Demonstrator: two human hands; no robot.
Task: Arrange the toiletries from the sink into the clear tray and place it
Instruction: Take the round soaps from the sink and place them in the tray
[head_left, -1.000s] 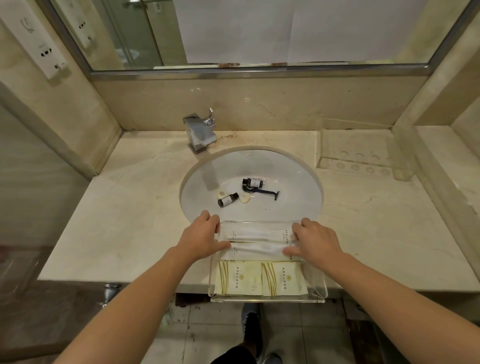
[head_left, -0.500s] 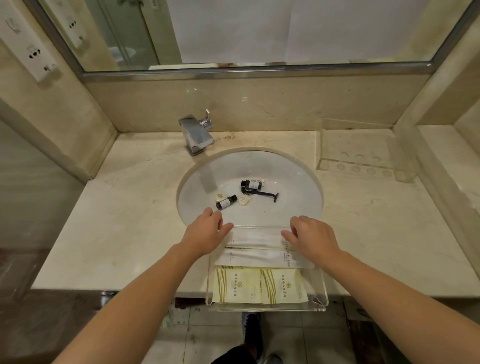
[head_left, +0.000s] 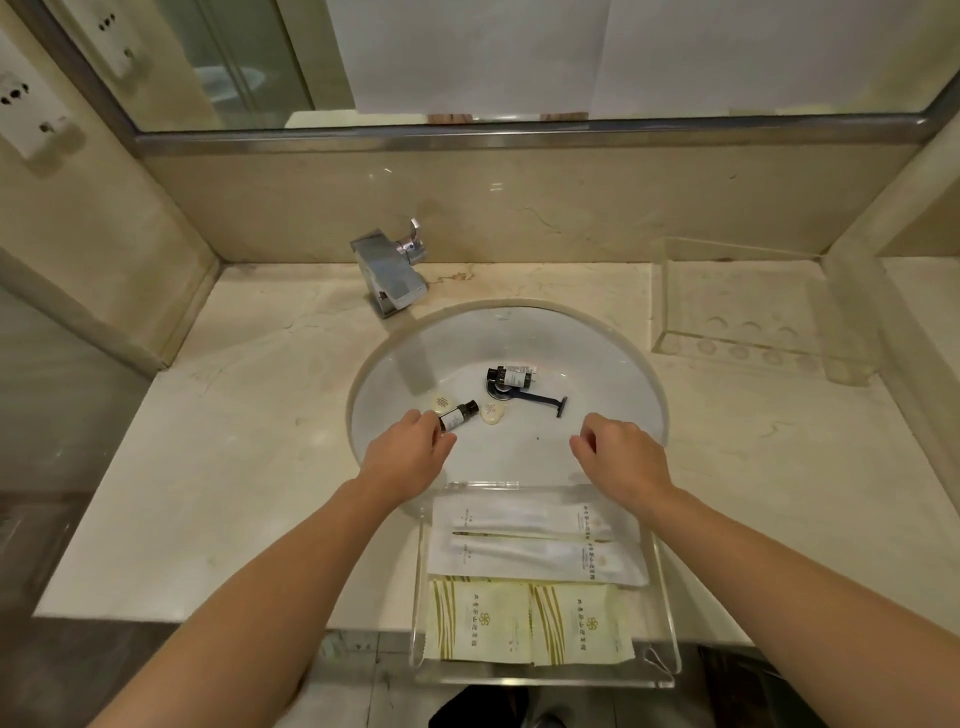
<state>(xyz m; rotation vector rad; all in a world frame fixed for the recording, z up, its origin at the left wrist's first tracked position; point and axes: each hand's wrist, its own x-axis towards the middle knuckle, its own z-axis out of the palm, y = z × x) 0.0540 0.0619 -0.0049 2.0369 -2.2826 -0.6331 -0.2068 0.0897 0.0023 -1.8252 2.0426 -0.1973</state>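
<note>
The clear tray (head_left: 665, 613) rests across the counter's front edge, holding two long white sachets (head_left: 535, 545) and two yellow packets (head_left: 530, 621). In the white sink (head_left: 613, 374) lie a small dark bottle (head_left: 457, 414), a second dark bottle (head_left: 511, 378) over the drain, a dark razor (head_left: 543, 401) and two pale round soaps (head_left: 492, 413). My left hand (head_left: 408, 452) reaches into the basin, its fingertips touching the nearer bottle's base. My right hand (head_left: 621, 460) hovers over the basin's front right, fingers curled, holding nothing.
A chrome faucet (head_left: 392, 273) stands behind the basin. A second clear acrylic holder (head_left: 748, 312) sits at the back right of the marble counter (head_left: 234, 441). A mirror and wall sockets are above. Tiled floor shows below the tray.
Both hands have left the tray's sachets and moved forward over the basin. The left hand has reached the nearer small bottle. The tray stays in place.
</note>
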